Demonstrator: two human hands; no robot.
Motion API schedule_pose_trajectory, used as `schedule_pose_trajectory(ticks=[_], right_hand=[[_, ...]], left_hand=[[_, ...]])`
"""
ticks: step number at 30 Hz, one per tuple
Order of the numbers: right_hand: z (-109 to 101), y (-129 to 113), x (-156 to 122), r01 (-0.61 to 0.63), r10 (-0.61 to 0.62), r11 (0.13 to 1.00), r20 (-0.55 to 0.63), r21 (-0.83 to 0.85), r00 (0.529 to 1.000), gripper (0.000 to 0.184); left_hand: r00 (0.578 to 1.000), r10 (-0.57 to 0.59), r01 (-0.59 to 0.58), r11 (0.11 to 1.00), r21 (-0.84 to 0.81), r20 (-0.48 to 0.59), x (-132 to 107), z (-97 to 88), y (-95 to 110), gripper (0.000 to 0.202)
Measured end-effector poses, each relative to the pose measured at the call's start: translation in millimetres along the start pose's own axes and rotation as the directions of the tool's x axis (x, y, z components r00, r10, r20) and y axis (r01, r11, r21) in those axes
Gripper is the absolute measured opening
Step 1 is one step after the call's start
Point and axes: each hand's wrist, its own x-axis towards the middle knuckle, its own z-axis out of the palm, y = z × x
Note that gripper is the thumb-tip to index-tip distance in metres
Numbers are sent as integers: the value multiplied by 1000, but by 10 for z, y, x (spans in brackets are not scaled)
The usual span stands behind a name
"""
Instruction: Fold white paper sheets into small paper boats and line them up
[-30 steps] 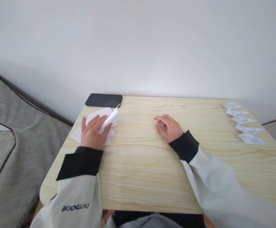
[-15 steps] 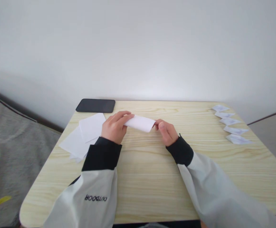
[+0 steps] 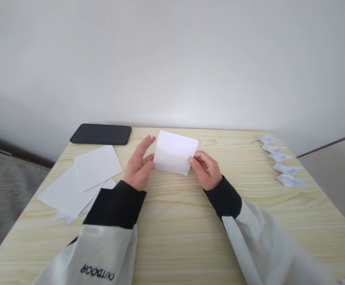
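Observation:
A small white sheet of paper (image 3: 176, 152) is held up above the middle of the table, its broad face toward me. My right hand (image 3: 206, 169) pinches its lower right corner, thumb in front and fingers behind. At the left edge, my left hand (image 3: 139, 166) has its thumb and a finger closed on the paper near the lower corner, while its upper fingers stretch out beyond it. Whether the sheet is folded double I cannot tell.
Loose white sheets (image 3: 96, 168) overlap on the left of the wooden table (image 3: 187, 233). A black phone (image 3: 101, 134) lies behind them. Several small folded paper pieces (image 3: 288, 169) form a row at the right. The wall (image 3: 172, 63) rises behind the table.
The paper has gone from a curled, narrow shape to a flatter one facing me. My left hand has spread its upper fingers, and the view has shifted slightly.

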Motion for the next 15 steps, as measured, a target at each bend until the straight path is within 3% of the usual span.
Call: schedule_pose_trajectory(ticks=[2, 4, 10, 15], right_hand=[[2, 9, -13, -44, 43, 999, 44, 20, 998, 19], [4, 22, -25, -71, 70, 997, 65, 25, 995, 21], [-8, -6, -41, -142, 134, 989, 136, 48, 982, 37], [-5, -87, -37, -245, 226, 959, 137, 141, 964, 36]], left_hand=[[979, -204, 202, 963, -180, 9, 16, 2, 29, 64], [948, -313, 318, 934, -161, 53, 18, 11, 63, 56], [939, -334, 334, 942, 13, 85, -15, 19, 79, 48], [924, -372, 364, 927, 90, 89, -40, -5, 46, 52]])
